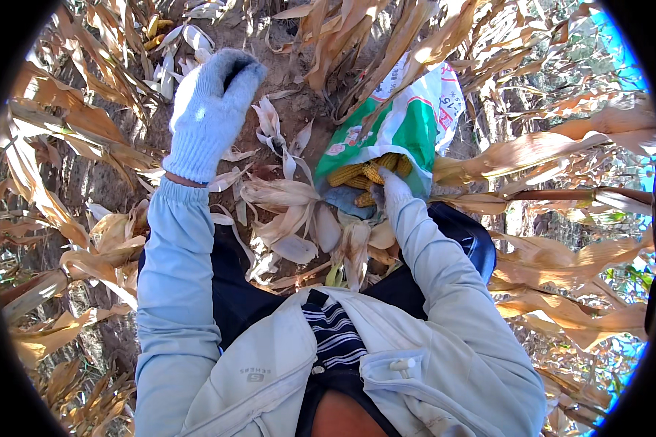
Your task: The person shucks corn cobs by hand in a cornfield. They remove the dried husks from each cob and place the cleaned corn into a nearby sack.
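Observation:
A white knit glove with grey, dirty fingers covers my left hand (215, 105). It is raised over the ground at the upper left, thumb and fingers loosely curved with a dark gap between them; nothing shows in it. My gloved right hand (395, 188) is at the mouth of a green and white printed bag (415, 116). Several yellow ears of corn (348, 175) lie inside that opening. The right thumb presses against one husked ear (372, 172), and the other fingers are partly hidden by the ears and the bag's edge.
Pale corn husks (288, 207) are strewn on the soil between my legs. Dry stalks and leaves (554, 149) crowd both sides, one thick stalk (583, 195) reaching in from the right. More yellow ears (157, 29) lie among husks at the far left.

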The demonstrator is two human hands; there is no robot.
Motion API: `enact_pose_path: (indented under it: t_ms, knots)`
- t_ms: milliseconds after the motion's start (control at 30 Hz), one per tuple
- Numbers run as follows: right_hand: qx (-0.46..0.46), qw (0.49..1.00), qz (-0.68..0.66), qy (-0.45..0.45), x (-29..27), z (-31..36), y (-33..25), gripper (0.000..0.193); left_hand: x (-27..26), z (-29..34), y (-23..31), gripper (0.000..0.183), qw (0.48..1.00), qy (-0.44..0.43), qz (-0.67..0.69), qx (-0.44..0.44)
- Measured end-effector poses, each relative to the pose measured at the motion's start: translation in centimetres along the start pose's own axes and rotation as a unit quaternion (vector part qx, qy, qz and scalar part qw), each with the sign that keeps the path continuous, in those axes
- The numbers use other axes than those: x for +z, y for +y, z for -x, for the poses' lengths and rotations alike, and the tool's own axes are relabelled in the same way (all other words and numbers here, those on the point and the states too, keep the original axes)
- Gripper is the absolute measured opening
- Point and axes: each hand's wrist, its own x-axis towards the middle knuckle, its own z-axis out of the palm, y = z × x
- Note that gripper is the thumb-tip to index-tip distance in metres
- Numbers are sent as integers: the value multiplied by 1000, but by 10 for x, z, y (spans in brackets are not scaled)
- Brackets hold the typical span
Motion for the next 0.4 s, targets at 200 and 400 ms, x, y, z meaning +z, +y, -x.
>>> enact_pose_path:
  t_ms: [200,400]
  knots:
    - [-56,990,-129,30,-8,-42,-28,18,-5,5,-2,17,1000,7,26,2]
    - [-10,997,2,-82,37,-18,9,20,-16,10,0,27,994,-61,-81,33]
